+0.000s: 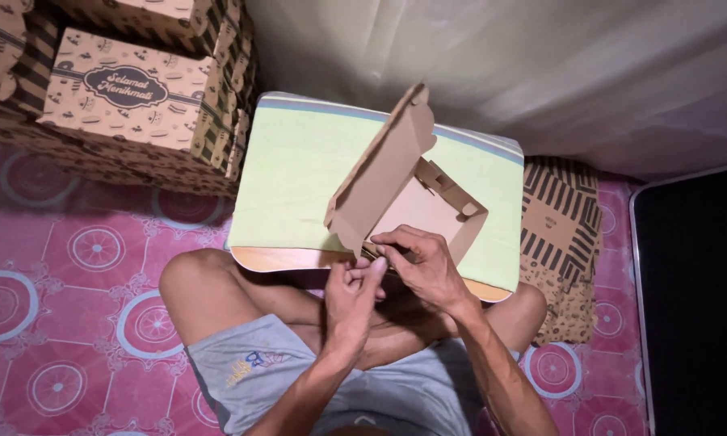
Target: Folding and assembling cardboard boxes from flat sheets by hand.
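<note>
Both hands at near wall of half-folded cardboard box on tabletop: left hand pinching flap, right hand curled over rim. Light, thin, creasable; best gripped along folds.

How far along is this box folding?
Done: printed boxes are stacked at the upper left. In hand: both hands, left and right, press the near wall of a half-formed box with its lid up. Left: a pile of flat blanks at the right.
</note>
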